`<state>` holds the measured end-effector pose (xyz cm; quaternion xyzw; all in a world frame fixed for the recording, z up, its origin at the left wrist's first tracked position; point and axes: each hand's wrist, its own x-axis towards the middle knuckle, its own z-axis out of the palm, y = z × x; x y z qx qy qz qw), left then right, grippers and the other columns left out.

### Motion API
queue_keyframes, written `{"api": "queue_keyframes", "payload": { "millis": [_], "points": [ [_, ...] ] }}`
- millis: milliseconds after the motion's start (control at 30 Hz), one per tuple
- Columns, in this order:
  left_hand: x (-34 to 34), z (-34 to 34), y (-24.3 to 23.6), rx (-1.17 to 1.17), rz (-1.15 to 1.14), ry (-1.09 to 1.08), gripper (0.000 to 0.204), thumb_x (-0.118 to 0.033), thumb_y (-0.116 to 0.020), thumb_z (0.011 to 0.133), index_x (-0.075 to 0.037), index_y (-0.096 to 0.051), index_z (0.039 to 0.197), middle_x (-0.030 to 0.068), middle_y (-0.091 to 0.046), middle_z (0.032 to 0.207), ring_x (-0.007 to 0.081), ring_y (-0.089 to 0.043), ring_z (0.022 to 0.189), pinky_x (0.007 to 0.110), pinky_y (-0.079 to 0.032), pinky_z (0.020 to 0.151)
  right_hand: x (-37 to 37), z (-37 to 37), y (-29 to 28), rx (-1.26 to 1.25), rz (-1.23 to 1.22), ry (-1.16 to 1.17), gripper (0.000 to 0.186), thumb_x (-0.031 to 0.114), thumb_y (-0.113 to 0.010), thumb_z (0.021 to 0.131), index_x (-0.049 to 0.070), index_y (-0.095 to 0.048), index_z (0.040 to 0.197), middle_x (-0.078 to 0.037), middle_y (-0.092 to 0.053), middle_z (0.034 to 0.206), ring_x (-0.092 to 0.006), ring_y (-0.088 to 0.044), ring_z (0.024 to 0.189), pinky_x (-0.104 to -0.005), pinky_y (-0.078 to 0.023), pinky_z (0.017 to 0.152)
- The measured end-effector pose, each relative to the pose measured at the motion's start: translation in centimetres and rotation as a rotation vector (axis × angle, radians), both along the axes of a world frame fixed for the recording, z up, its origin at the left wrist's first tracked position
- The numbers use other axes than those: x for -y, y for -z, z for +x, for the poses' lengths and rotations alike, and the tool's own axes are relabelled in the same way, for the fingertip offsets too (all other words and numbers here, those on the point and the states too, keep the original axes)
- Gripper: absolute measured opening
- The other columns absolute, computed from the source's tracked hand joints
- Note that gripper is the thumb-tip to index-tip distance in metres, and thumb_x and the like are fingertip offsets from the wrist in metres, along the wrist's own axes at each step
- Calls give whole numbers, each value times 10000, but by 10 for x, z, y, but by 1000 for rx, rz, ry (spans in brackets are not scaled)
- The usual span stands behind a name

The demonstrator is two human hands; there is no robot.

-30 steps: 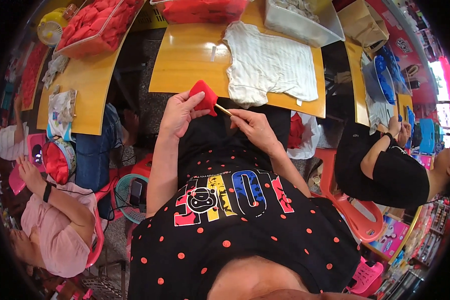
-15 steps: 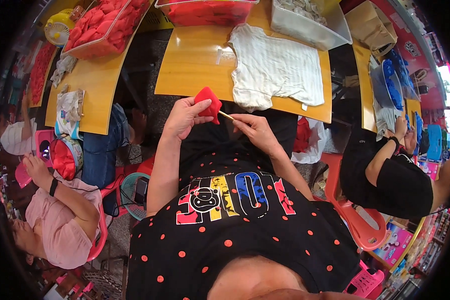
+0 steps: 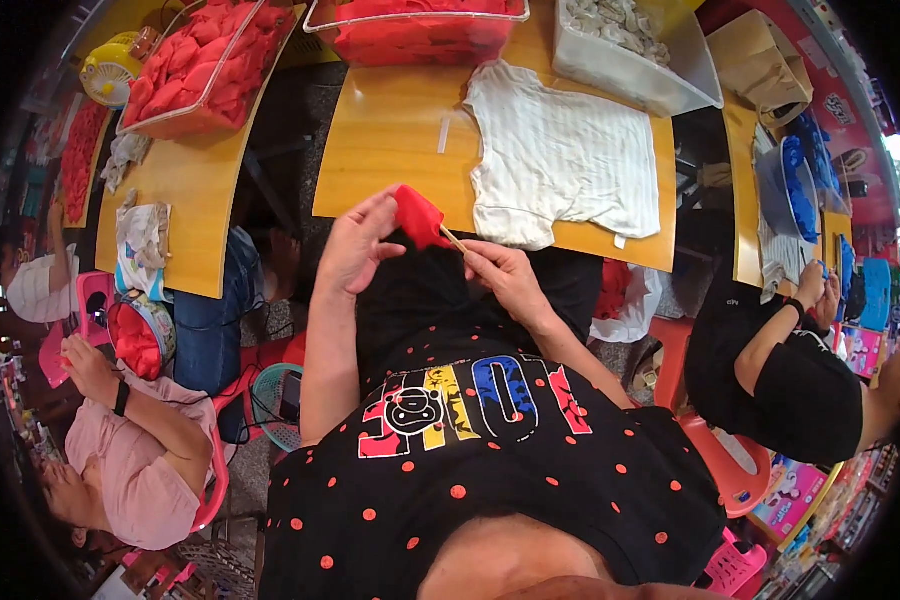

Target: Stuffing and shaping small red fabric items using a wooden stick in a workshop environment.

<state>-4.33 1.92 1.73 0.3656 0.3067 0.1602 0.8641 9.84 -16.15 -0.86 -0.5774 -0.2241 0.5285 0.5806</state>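
In front of my lap, my right hand (image 3: 505, 282) pinches a thin light-brown stick (image 3: 453, 239). Its far end reaches into or against a small red piece, soft like cloth (image 3: 420, 216); I cannot tell which. Close by on the left, my left hand (image 3: 362, 242) has its fingers stretched and the thumb apart, with fingertips at the red piece's left edge. Beyond both hands, a white striped garment (image 3: 570, 160) lies spread on the yellow wooden table (image 3: 395, 150).
Two clear bins of red pieces (image 3: 205, 70) (image 3: 420, 35) and a bin of whitish pieces (image 3: 635, 60) stand on the tables. One person in a pink top (image 3: 140, 460) sits left, another in black (image 3: 800, 400) right. A white bag (image 3: 635, 305) hangs beside my right knee.
My left thumb has come away from the red piece and the fingers have straightened. The red piece now tilts on the stick, still held by my right hand. The view has shifted slightly.
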Motion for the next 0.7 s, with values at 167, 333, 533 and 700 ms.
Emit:
{"api": "queue_keyframes", "payload": {
  "millis": [167,333,533,700],
  "points": [
    [-18,5,0,-68,65,-47,261,-174,-590,879,-15,-598,1086,48,-646,966,112,-620,807,213,-550,538,-13,6,-5,299,23,-99,263,156,-511,929,20,-602,1135,59,-534,698,5,-376,564,-153,-285,481],
    [-17,13,14,51,24,-181,198,-113,-606,861,3,-617,1022,72,-651,939,120,-631,766,242,-566,572,-21,9,-2,295,3,-101,266,163,-513,923,22,-604,1129,50,-538,679,-15,-416,584,-172,-331,511],
    [-13,22,24,84,-58,-295,165,-76,-602,858,5,-618,1000,95,-651,938,152,-648,799,298,-578,671,-25,11,-5,32,6,-22,264,159,-512,925,11,-603,1124,40,-535,692,-14,-393,555,-161,-297,487],
    [-10,31,21,115,-99,-307,196,-108,-591,872,3,-608,1033,111,-651,965,176,-651,830,305,-573,696,-26,8,4,-273,40,62,255,138,-509,927,-13,-601,1111,31,-525,702,-4,-353,529,-150,-250,457]
  ]
}}
